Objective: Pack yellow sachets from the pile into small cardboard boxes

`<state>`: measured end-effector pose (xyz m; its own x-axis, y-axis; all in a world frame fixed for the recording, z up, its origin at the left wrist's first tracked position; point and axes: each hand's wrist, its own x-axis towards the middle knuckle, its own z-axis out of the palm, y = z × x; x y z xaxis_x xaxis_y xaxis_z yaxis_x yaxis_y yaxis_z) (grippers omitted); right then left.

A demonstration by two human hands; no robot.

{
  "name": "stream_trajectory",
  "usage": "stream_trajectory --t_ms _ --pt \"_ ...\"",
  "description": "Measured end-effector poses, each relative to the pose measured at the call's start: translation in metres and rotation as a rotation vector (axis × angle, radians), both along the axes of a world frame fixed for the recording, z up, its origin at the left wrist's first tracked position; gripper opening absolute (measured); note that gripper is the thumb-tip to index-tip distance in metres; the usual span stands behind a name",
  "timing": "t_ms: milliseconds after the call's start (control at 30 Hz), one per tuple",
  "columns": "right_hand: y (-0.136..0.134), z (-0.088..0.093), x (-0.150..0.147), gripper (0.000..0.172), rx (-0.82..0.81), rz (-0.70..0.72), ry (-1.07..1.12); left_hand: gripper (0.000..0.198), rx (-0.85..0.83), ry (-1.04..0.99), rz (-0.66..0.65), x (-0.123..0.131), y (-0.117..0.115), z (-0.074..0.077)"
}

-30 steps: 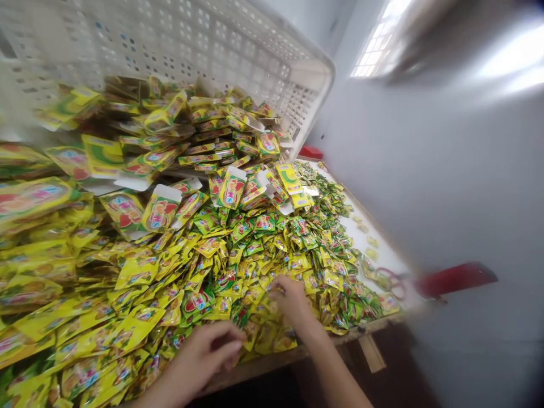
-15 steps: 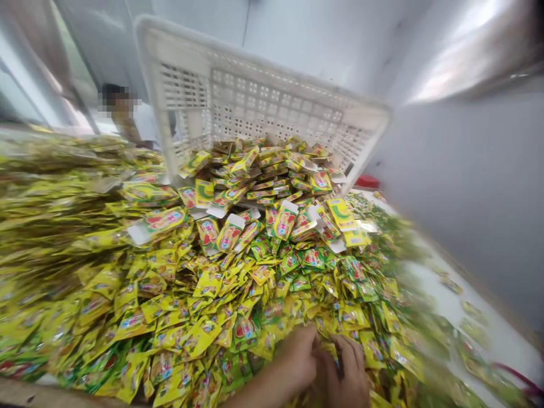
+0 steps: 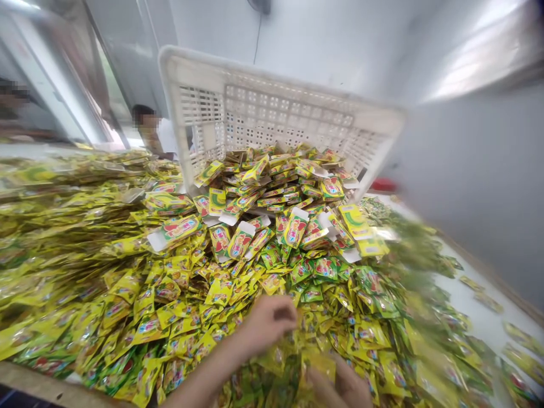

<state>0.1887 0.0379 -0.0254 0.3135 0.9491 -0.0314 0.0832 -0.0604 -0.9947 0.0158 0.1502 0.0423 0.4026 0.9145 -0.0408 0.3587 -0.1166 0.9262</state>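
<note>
"Where are the packets?"

"Heaped all over the desk (image 3: 463,306), mostly yellow packets (image 3: 221,292) with green ones mixed in. The pile runs from the near edge right up to the boxes (image 3: 295,226)."

"And the hands?"

"The left hand (image 3: 267,323) is over the middle of the heap, its fingers curled in toward the thumb. The packets by its fingertips are blurred, so I cannot tell whether that grip is pinching anything."

"What about the other one?"

"The right hand (image 3: 346,385) is lower, at the bottom edge of the view and partly cut off. A yellow packet (image 3: 321,365) shows right at its fingers, but with the blur I cannot tell whether the grip is pressed together on it. The two hands are apart, though near each other."

"What's behind the packets?"

"A white plastic basket (image 3: 391,136), tilted so its mouth faces the person. Boxes are piled inside and spill out in front onto the packets, several with white flaps sticking out."

"Anything beside that?"

"A few loose packets lie scattered on the white desk top to the right, and a red thing (image 3: 383,185) sits just beyond the basket. At the far left, a person in white (image 3: 168,136) is partly hidden behind the basket."
</note>
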Motion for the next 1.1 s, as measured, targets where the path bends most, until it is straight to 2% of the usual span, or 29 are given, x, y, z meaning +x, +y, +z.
stream_trajectory --t_ms 67,133,200,267,333,400,467,500,533,600,633,700,800,967,1100 --pt "0.005 0.006 0.002 0.042 -0.053 -0.049 0.09 0.013 0.136 0.059 0.202 -0.021 0.033 0.013" --pt "0.009 0.008 0.008 0.043 -0.105 -0.062 0.217 0.024 0.262 0.146 0.472 -0.042 0.071 0.024" --pt "0.01 0.006 0.011 0.045 -0.149 -0.084 0.346 0.032 0.335 0.24 0.658 -0.06 0.107 0.033" --pt "0.009 0.005 0.01 0.046 -0.178 -0.107 0.437 0.034 0.367 0.308 0.744 -0.072 0.131 0.041" --pt "0.007 0.007 0.008 0.044 -0.167 -0.106 0.485 0.032 0.386 0.331 0.76 -0.077 0.135 0.045" --pt "0.006 0.013 0.008 0.039 -0.122 -0.093 0.494 0.036 0.409 0.311 0.744 -0.077 0.118 0.043" --pt "0.006 0.022 0.01 0.033 -0.063 -0.092 0.482 0.041 0.409 0.266 0.676 -0.072 0.082 0.032" --pt "0.006 0.026 0.012 0.032 -0.038 -0.089 0.472 0.041 0.377 0.239 0.584 -0.067 0.058 0.022" --pt "0.007 0.03 0.013 0.031 -0.011 -0.089 0.459 0.04 0.259 0.215 0.384 -0.062 0.033 0.01" --pt "0.008 0.036 0.013 0.03 0.044 -0.09 0.419 0.035 -0.024 0.086 0.068 -0.047 -0.017 -0.02" --pt "0.009 0.038 0.011 0.03 0.061 -0.068 0.378 0.031 -0.118 0.012 -0.012 -0.039 -0.038 -0.035" --pt "0.01 0.039 0.005 0.023 0.09 0.029 0.212 0.026 -0.214 -0.115 -0.038 -0.026 -0.069 -0.063" --pt "0.011 0.033 -0.007 0.009 0.153 0.184 -0.162 0.022 -0.213 -0.173 0.012 -0.021 -0.088 -0.085" --pt "0.007 0.026 -0.019 0.014 0.147 0.328 -0.578 0.02 -0.108 -0.082 0.062 -0.034 -0.098 -0.087" --pt "0.004 0.042 -0.021 0.018 0.17 0.563 -0.775 0.023 -0.147 -0.198 0.022 -0.038 -0.104 -0.094"
